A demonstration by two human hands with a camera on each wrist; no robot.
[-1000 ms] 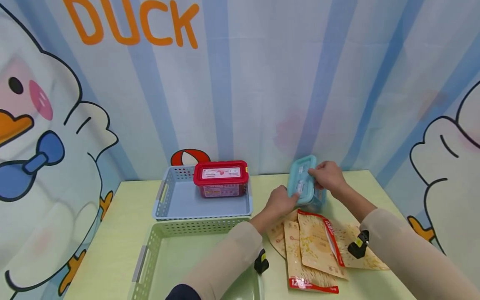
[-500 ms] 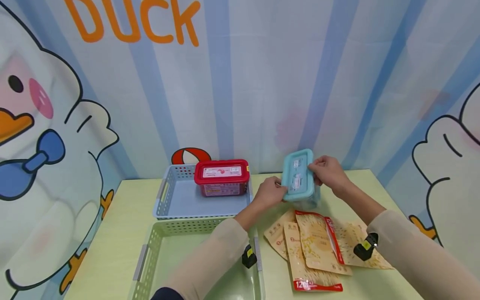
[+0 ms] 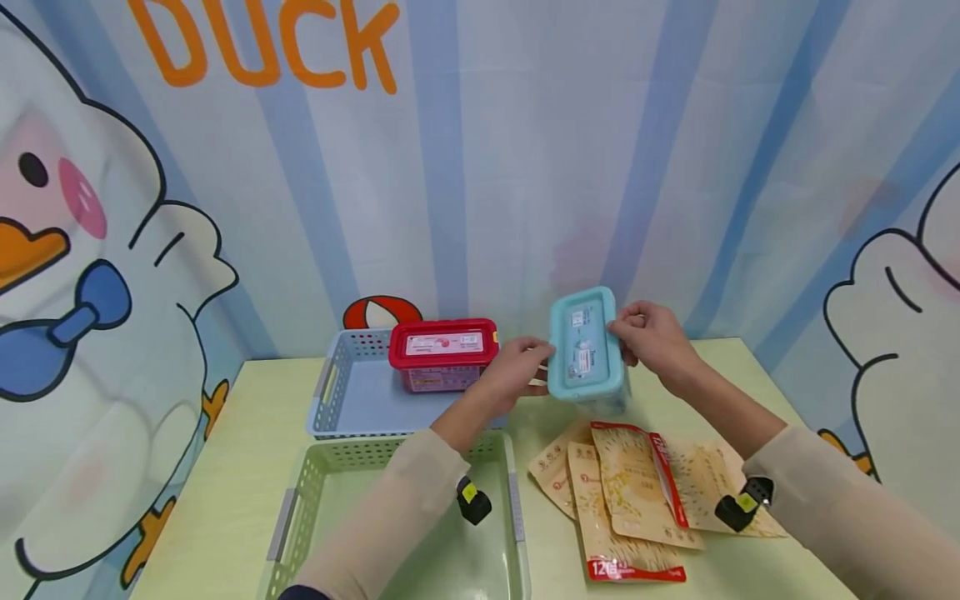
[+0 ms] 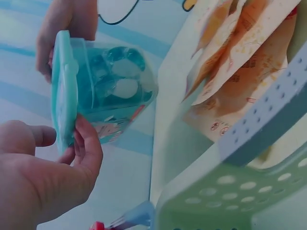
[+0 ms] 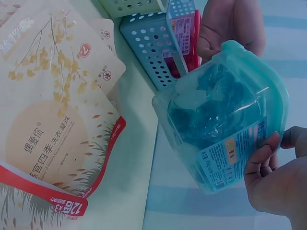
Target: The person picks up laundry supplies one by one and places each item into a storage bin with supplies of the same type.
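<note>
A clear tub of laundry pods (image 3: 585,346) with a turquoise lid is held between both hands, apparently raised off the table. Blue and white pods show through its walls in the left wrist view. My left hand (image 3: 513,371) grips the near left of the lid's rim, fingers under it and thumb at the top side. On the opposite side, my right hand (image 3: 656,342) pinches the rim. A red-lidded tub (image 3: 444,354) stands at the right end of the blue basket (image 3: 360,417), just beyond my left hand.
In front of the blue basket sits a larger green basket (image 3: 517,500) with grey handles, under my left forearm. Several beige pouches (image 3: 645,492) with red edges lie overlapping on the table (image 3: 202,500), near my right forearm. A duck-print curtain (image 3: 525,167) hangs behind.
Both hands have carried the turquoise-lidded tub left and upward, away from the pouches and closer to the blue basket. The red-lidded tub and the pouches stay put.
</note>
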